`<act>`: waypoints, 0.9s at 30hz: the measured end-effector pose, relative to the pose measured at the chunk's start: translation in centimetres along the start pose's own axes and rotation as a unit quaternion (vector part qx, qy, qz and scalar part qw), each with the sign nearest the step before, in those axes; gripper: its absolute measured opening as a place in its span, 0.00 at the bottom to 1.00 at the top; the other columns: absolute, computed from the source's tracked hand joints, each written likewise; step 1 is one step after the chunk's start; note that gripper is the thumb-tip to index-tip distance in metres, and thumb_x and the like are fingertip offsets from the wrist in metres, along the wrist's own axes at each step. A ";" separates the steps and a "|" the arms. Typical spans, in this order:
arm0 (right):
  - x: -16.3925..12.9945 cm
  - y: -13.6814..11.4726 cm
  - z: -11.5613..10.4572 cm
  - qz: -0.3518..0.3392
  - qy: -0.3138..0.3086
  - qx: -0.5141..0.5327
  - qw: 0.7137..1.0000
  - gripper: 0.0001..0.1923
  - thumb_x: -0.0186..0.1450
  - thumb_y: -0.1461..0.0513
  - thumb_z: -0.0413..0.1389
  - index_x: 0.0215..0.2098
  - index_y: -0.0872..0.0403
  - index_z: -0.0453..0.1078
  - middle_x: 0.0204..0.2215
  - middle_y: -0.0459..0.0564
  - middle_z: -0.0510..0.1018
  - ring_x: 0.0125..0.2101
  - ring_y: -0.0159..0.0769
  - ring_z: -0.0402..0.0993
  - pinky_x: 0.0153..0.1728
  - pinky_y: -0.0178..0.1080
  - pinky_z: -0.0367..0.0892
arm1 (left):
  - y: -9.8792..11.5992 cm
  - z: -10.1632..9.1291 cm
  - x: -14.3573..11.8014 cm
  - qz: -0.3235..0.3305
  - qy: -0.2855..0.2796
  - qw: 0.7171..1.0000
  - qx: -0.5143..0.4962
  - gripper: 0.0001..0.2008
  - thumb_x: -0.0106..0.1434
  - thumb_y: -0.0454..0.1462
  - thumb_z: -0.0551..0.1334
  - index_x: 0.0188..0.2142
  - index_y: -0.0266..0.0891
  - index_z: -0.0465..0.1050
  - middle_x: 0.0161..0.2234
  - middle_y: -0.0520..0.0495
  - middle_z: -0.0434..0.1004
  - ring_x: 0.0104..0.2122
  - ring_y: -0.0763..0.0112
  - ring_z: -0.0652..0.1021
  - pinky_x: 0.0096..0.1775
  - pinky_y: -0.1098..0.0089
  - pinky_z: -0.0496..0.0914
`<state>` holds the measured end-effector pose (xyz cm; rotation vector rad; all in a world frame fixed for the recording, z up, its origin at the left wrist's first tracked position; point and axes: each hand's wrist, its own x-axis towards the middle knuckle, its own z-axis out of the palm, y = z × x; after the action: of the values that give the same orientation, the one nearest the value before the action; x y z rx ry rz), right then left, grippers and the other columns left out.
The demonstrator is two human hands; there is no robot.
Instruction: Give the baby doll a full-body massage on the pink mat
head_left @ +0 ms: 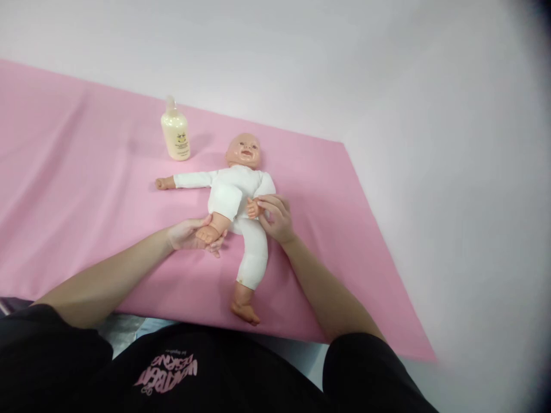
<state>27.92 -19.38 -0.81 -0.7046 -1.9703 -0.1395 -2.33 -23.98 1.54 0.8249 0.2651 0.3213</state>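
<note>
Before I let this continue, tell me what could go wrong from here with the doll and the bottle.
The raised foot of the baby doll rests in the left hand; it might slip out and drop. The pump bottle stands near the doll's outstretched arm, so a swing that way could tip it. The doll's lower foot lies near the pink cloth's near edge; a tug might pull it over.

Left fingers [215, 247] partly hidden behind doll's foot [208, 234]; bottle lettering [182, 147] illegibly small.
</note>
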 end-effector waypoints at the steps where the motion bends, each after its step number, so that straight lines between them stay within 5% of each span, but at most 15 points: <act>1: 0.1 0.0 0.0 -0.013 -0.005 -0.002 1.000 0.16 0.70 0.65 0.56 0.53 0.45 0.73 0.48 0.51 0.84 0.50 0.44 0.80 0.53 0.54 0.76 | 0.0 0.1 0.1 0.004 0.001 1.000 0.001 0.31 0.69 0.62 0.58 0.47 0.33 0.73 0.28 0.50 0.70 0.30 0.67 0.70 0.48 0.56 0.75; 6: 0.2 0.2 0.2 -0.009 0.049 0.003 0.999 0.19 0.68 0.66 0.58 0.55 0.44 0.71 0.48 0.52 0.82 0.50 0.44 0.80 0.53 0.53 0.76 | 0.1 0.1 -0.5 -0.015 -0.020 1.000 0.008 0.30 0.69 0.60 0.60 0.49 0.34 0.75 0.32 0.47 0.77 0.32 0.66 0.75 0.45 0.61 0.76; 10: -0.4 2.3 0.1 0.158 0.156 0.054 0.974 0.24 0.66 0.59 0.63 0.59 0.48 0.66 0.52 0.55 0.77 0.53 0.45 0.78 0.54 0.52 0.76 | 0.6 -0.1 -1.7 -0.105 -0.089 0.984 0.110 0.28 0.64 0.57 0.69 0.49 0.35 0.79 0.36 0.45 0.82 0.38 0.60 0.82 0.47 0.64 0.76; 15: -1.2 6.0 -0.6 0.337 0.279 0.171 0.883 0.38 0.60 0.56 0.64 0.66 0.46 0.58 0.67 0.57 0.65 0.61 0.45 0.73 0.55 0.51 0.76 | 0.8 0.0 -2.2 -0.182 -0.140 0.948 0.220 0.25 0.58 0.49 0.77 0.50 0.38 0.82 0.44 0.45 0.86 0.46 0.58 0.84 0.52 0.67 0.77; 21: -1.9 8.4 -1.2 0.533 0.305 0.292 0.733 0.32 0.62 0.56 0.58 0.64 0.45 0.62 0.61 0.53 0.73 0.55 0.40 0.78 0.55 0.50 0.75 | 0.5 0.7 -1.9 -0.197 -0.121 0.942 0.242 0.24 0.54 0.45 0.79 0.48 0.38 0.84 0.38 0.47 0.86 0.40 0.62 0.85 0.48 0.69 0.79; 24: -1.8 8.3 -1.4 0.535 0.318 0.283 0.729 0.30 0.64 0.52 0.57 0.64 0.44 0.63 0.62 0.52 0.72 0.58 0.40 0.77 0.56 0.51 0.75 | 0.9 1.1 -2.2 -0.196 -0.125 0.941 0.247 0.23 0.52 0.43 0.80 0.46 0.38 0.85 0.36 0.48 0.85 0.37 0.63 0.85 0.46 0.70 0.79; 27: -1.2 7.3 -1.4 0.470 0.306 0.241 0.792 0.29 0.68 0.49 0.55 0.65 0.42 0.59 0.70 0.52 0.62 0.68 0.42 0.67 0.60 0.56 0.73 | 1.5 1.1 -2.5 -0.184 -0.131 0.944 0.239 0.22 0.53 0.45 0.79 0.45 0.37 0.85 0.34 0.46 0.85 0.34 0.61 0.84 0.41 0.68 0.79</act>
<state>33.27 -14.44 -2.60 -1.0416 -0.8097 0.6479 -4.52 -24.71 3.62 1.2610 0.2445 -0.2172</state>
